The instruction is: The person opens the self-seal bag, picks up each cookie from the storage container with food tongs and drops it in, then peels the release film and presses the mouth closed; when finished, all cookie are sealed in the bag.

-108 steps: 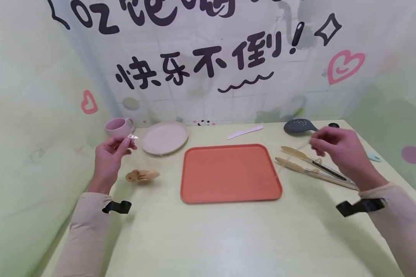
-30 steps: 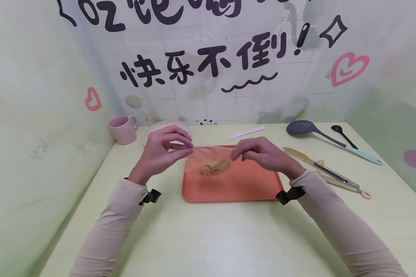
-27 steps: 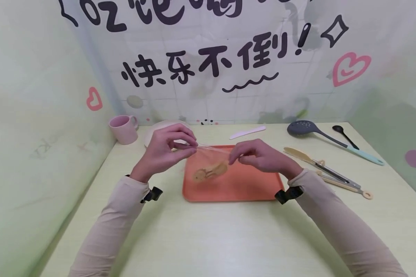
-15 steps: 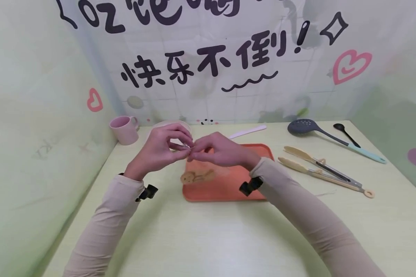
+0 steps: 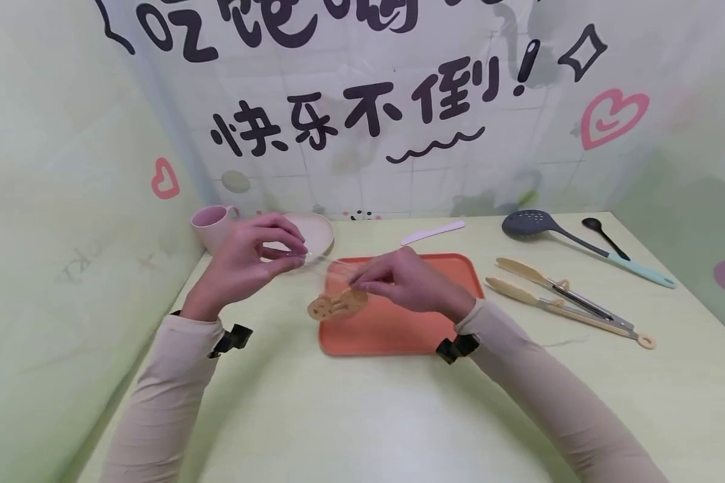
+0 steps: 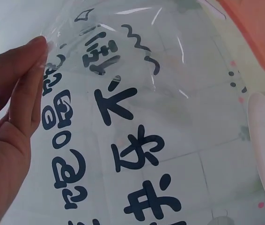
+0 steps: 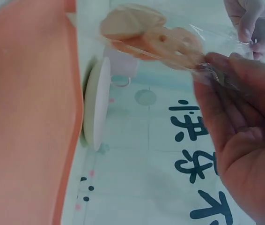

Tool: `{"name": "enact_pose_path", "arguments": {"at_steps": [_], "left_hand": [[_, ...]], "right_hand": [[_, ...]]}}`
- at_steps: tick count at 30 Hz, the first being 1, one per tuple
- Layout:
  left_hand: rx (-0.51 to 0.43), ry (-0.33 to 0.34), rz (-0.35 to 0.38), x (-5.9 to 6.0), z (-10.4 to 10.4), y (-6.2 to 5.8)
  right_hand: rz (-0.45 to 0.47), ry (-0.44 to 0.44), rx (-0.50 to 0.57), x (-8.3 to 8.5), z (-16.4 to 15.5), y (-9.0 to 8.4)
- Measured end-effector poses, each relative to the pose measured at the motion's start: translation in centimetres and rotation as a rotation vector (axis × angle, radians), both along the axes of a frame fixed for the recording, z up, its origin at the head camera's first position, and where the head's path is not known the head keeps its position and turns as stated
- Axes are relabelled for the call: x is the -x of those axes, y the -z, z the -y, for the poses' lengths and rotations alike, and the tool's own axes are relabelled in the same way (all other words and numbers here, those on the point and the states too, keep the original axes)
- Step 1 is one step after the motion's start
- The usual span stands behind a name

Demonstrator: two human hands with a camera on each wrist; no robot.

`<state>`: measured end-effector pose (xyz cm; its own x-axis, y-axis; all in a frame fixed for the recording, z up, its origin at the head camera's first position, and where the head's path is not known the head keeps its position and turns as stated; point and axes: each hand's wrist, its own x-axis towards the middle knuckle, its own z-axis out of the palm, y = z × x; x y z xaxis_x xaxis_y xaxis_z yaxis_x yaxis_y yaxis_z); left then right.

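A clear plastic bag (image 5: 325, 267) holding several round tan pieces (image 5: 336, 306) hangs over the left side of an orange tray (image 5: 399, 339). In the right wrist view, the pieces (image 7: 172, 48) show holes like lotus root slices or face-shaped biscuits. My left hand (image 5: 248, 258) pinches the bag's upper edge between thumb and fingertips; the left wrist view shows the stretched film (image 6: 137, 42). Lower and to the right, my right hand (image 5: 413, 282) pinches the bag just above the pieces.
Behind my left hand are a pink mug (image 5: 211, 225) and a pale plate (image 5: 314, 233). A lilac knife (image 5: 433, 232) lies behind the tray. To the right lie a slotted spoon (image 5: 527, 225), a black spoon (image 5: 605, 238), tongs (image 5: 568, 310) and a thin strand (image 5: 564, 343).
The bag has come from the table's left side to the tray. Half a second ago my hands met at its edge; now the left is farther left, the right slightly right and lower.
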<state>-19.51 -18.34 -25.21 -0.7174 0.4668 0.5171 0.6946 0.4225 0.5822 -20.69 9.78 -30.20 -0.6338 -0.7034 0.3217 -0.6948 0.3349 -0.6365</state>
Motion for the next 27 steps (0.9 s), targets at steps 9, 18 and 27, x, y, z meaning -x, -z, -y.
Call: {"name": "enact_pose_path", "arguments": {"at_steps": [9,18,27], "left_hand": [[-0.124,0.056,0.019,-2.1,3.3,0.2],[0.163,0.308,0.325,-2.9,9.3,1.5],[0.424,-0.061,0.292,4.3,11.2,6.0]], "right_hand": [[0.020,-0.047,0.234,-1.6,1.0,0.6],[0.131,-0.129,0.106,-3.1,5.0,1.7],[0.150,0.064,-0.236,3.6,9.5,3.1]]}}
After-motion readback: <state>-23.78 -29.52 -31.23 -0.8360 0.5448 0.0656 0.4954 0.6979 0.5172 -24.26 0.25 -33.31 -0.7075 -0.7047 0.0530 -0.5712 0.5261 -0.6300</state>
